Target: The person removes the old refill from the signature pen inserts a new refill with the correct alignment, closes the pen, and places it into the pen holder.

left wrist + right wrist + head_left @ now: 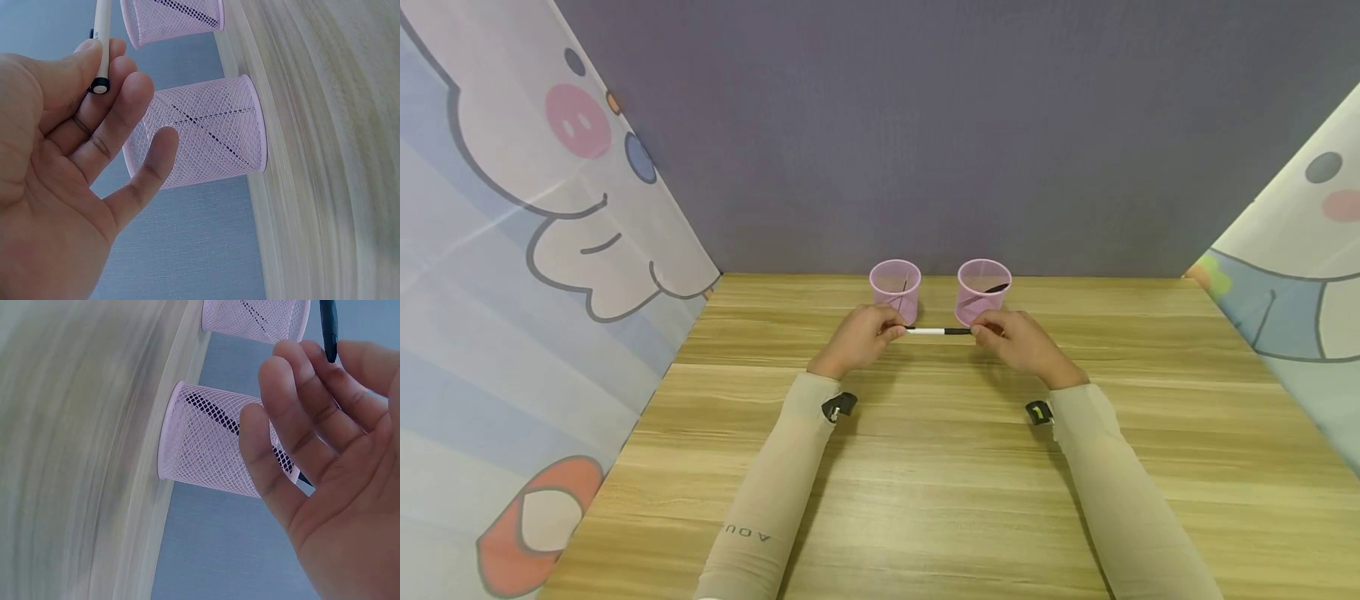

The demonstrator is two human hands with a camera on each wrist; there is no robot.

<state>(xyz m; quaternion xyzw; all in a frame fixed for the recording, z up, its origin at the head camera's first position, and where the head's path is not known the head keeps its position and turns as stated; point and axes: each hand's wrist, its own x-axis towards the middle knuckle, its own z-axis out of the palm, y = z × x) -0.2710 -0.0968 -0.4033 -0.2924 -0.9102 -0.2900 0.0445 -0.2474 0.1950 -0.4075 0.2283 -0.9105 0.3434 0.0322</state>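
Note:
A slim pen, white at one end and black at the other, is held level between both hands above the table. The left hand pinches its white end between thumb and index finger, its other fingers loosely spread in the left wrist view. At the black end, the right hand pinches with thumb and fingertip, the rest of its fingers half bent. Just behind the hands stand two pink mesh cups. Thin dark sticks lean in the left cup; a thicker black pen leans in the right cup.
The wood-grain table reaches back to a dark grey wall panel close behind the cups. Cartoon-printed sheets border the left and right sides. A small black device is strapped at each wrist.

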